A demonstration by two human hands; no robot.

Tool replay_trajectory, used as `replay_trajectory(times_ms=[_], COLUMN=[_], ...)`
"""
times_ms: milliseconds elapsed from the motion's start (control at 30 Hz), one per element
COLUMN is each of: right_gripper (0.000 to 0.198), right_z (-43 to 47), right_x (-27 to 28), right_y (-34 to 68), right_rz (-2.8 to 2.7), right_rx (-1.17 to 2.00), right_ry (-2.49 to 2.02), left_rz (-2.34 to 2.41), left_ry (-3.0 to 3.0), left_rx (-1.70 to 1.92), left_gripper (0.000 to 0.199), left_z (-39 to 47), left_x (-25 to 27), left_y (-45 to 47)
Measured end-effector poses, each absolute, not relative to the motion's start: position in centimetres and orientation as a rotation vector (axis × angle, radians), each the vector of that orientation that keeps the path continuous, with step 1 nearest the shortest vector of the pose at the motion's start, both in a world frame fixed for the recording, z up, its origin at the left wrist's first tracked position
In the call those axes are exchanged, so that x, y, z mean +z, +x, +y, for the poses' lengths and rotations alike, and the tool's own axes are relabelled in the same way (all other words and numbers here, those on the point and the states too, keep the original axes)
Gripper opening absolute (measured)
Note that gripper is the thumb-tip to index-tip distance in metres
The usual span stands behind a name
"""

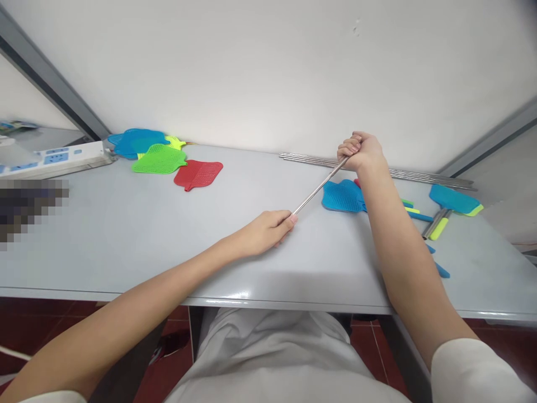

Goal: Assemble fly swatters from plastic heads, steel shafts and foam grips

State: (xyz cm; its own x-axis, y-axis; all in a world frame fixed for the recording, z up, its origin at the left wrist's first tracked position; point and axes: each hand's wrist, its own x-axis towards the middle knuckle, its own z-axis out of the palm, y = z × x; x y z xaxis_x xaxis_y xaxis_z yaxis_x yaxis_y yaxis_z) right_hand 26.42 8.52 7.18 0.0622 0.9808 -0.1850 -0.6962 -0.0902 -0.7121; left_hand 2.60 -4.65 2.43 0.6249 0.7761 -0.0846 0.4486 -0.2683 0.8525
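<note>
Your left hand (pixel 268 228) and right hand (pixel 361 151) each grip an end of the thin telescopic steel rod (pixel 319 186), slanting above the grey bench (pixel 126 235). Uneven pulling could bend it or knock the blue mesh swatter head (pixel 343 197) just beneath.

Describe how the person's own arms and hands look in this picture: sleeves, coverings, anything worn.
Both arms are bare from the upper arm down. The left hand and right hand wear no gloves; no rings, watch or bracelet show. A pale cream short sleeve covers the right upper arm; a sliver of the same fabric shows at the left.
</note>
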Motion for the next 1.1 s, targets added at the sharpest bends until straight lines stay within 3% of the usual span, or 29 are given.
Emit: replay_trajectory(times_ms=[1100], right_gripper=[0.034], right_z=[5.8], right_x=[10.4], right_y=[23.4], right_rz=[-0.463], right_rx=[1.244], right_ry=[-0.605], left_rz=[1.002], left_ry=[1.716], left_rx=[0.591], left_gripper=[0.04], left_z=[-3.8], left_x=[0.2], left_y=[2.8])
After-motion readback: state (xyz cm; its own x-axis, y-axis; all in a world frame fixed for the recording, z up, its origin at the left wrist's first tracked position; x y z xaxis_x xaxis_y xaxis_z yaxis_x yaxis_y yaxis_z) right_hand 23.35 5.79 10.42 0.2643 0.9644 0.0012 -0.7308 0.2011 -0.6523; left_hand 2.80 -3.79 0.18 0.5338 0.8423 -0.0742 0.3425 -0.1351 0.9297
